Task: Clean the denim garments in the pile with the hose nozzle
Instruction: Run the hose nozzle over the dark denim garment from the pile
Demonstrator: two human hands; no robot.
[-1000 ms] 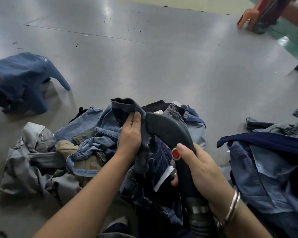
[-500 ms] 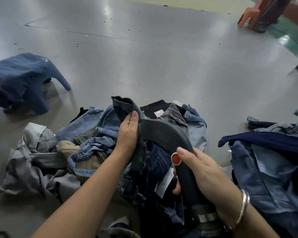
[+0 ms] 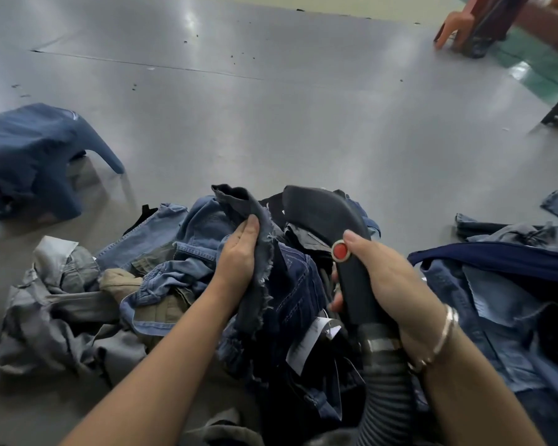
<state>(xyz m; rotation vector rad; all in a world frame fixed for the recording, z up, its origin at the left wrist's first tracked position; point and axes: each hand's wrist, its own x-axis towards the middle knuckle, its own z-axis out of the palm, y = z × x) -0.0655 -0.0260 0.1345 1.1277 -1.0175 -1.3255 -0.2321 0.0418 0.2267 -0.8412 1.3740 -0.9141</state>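
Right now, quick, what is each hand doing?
Left hand: grips the frayed dark denim piece.
Right hand: grips the black hose nozzle, thumb by its red button.

A dark grey denim garment with a frayed raw edge point(image 3: 258, 252) stands up out of the left hand's grip point(image 3: 239, 259), its hemmed end folded over just above the fingertips and its lower part hanging below the palm. The black curved plastic hose nozzle with a round red button point(image 3: 322, 217) sits in the right hand's grip point(image 3: 380, 284), mouth pointing up and away just right of that garment, apart from it. Under both grips lies the pile of blue, grey and khaki denim garments point(image 3: 161, 278).
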